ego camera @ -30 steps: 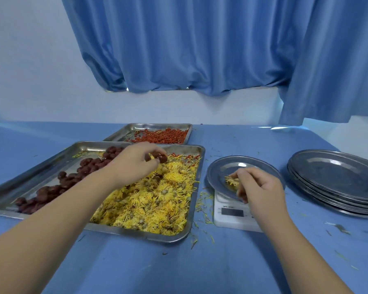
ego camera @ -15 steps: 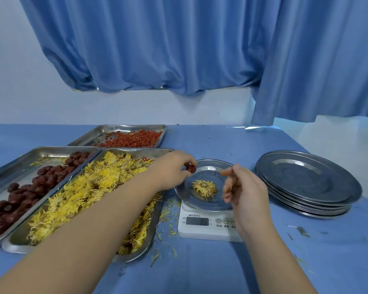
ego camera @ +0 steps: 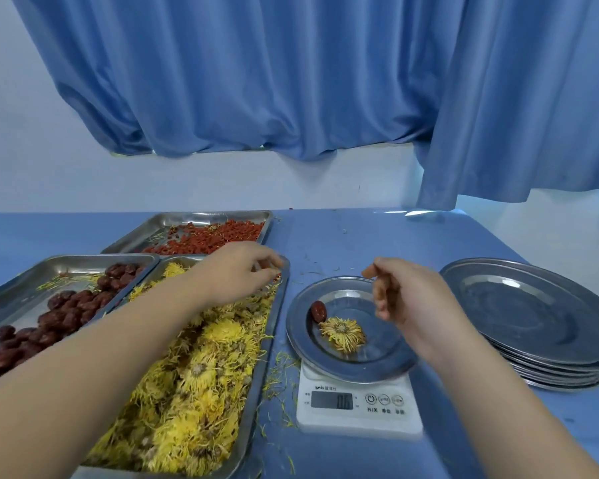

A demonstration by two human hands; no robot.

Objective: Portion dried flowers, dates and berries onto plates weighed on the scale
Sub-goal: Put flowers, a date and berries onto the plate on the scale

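Observation:
A steel plate (ego camera: 300,344) sits on the white scale (ego camera: 357,402). On it lie one dark red date (ego camera: 318,311) and one dried yellow flower (ego camera: 343,333). My right hand (ego camera: 408,299) hovers over the plate's right side, fingers loosely curled, holding nothing. My left hand (ego camera: 236,271) is over the far end of the flower tray (ego camera: 256,385), its fingertips near that tray's far right corner; nothing shows in it. The dried flowers (ego camera: 194,375) fill that tray. Dates (ego camera: 66,309) lie in the left tray (ego camera: 70,262), and red berries (ego camera: 215,236) in the far tray (ego camera: 187,217).
A stack of several empty steel plates (ego camera: 533,312) stands right of the scale. Loose yellow petals are scattered on the blue tablecloth (ego camera: 343,236) between flower tray and scale. A white wall and blue curtain rise behind the table.
My left hand carried a date to the plate, let it go there, and drew back left over the flower tray. My right hand lifted off the flower and hovers.

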